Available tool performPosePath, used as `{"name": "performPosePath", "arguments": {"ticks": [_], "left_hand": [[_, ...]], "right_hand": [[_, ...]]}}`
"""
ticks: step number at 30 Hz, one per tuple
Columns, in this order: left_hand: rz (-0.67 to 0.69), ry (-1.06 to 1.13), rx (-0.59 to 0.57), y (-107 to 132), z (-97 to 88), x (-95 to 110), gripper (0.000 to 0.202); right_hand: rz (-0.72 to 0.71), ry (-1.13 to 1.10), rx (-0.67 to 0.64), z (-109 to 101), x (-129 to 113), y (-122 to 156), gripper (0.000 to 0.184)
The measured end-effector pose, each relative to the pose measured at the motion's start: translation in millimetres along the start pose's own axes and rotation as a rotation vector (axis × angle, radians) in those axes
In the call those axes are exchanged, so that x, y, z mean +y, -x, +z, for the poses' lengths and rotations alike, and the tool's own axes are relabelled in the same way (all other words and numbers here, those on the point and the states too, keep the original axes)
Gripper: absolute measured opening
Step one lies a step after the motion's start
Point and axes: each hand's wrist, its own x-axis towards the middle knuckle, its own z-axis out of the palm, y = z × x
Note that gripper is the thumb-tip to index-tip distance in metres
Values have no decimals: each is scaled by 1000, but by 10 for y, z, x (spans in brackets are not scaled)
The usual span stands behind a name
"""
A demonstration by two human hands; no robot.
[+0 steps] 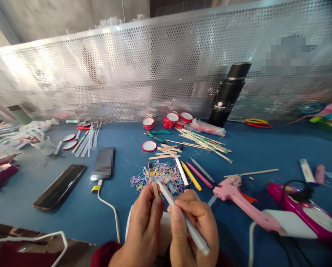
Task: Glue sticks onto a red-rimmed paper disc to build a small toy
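Note:
My left hand point(145, 218) pinches a wooden craft stick point(154, 181) upright; its top end is dark, with a yellow band below. Closed around a grey-white marker pen point(192, 230), my right hand point(195, 218) points the pen's tip at the stick. Whether tip and stick touch, I cannot tell. Just behind both hands spreads a heap of small pastel rubber bands point(143, 176). A white marker point(181, 170), a yellow marker point(192, 176), a pink marker point(199, 174) and a grey marker point(201, 170) lie beside the heap.
Bare craft sticks point(166, 157), green-handled pliers point(154, 137) and red-rimmed discs point(149, 146) lie farther back. At right are a pink glue gun point(246, 204) and a purple device point(310, 211) with cables. A black bottle point(228, 96) stands by the perforated screen point(127, 74). A phone point(60, 187) lies left.

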Motion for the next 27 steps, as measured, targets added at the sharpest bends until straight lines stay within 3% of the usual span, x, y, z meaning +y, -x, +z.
{"name": "performPosePath", "arguments": {"ticks": [27], "left_hand": [[-31,-33,-2,5,-17,-5,30]], "right_hand": [[-35,31,-65,-17,3,-29,10]]}}
